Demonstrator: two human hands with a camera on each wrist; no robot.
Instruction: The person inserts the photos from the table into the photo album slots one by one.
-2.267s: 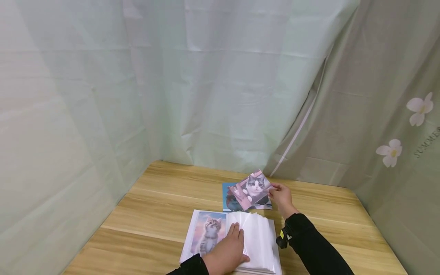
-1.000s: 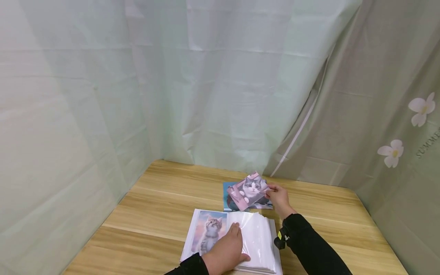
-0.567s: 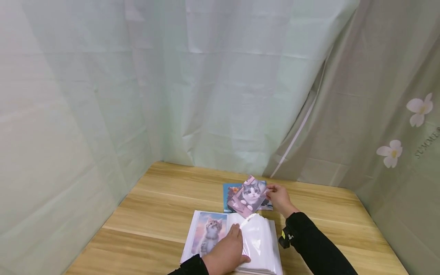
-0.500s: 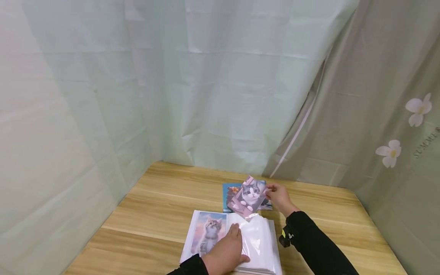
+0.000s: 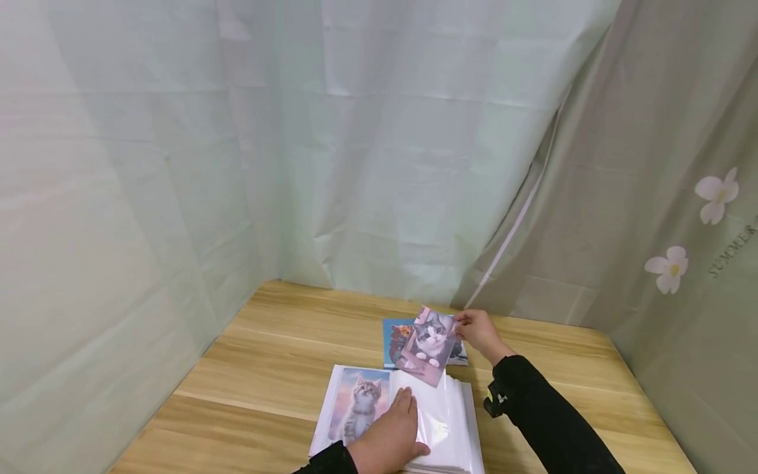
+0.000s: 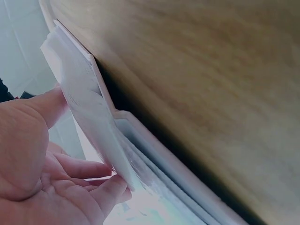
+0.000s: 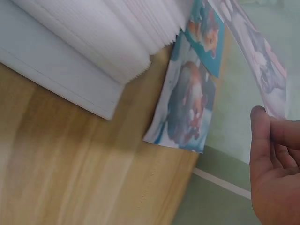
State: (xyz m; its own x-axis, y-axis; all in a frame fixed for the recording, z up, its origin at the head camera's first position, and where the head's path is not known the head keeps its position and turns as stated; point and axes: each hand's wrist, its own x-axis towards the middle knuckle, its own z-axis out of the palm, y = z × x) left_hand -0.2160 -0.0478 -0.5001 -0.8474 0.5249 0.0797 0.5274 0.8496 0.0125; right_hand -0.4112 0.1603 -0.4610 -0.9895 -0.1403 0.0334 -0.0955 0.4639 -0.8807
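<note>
A photo album (image 5: 450,421) with clear sleeves lies spread on the table, a grey kitten picture (image 5: 361,405) in its left page. My left hand (image 5: 391,431) rests on the pages near the fold with straight fingers, and in the left wrist view its thumb and fingers touch the page (image 6: 89,103). My right hand (image 5: 481,334) pinches the right edge of a pink cat photo (image 5: 431,345). That photo is tilted, its lower corner at the top of the album's right page. In the right wrist view the photo (image 7: 262,58) is raised off the table.
Behind the album, partly hidden by the held photo, lie other pictures: a blue one (image 5: 391,339) and one of an animal (image 7: 190,101). The wooden table (image 5: 284,349) is enclosed by pale curtains (image 5: 379,164) at the back and sides.
My right hand has brought the cat photo nearer to the album and turned it more upright, its lower corner now at the page top. The left hand has stayed in place.
</note>
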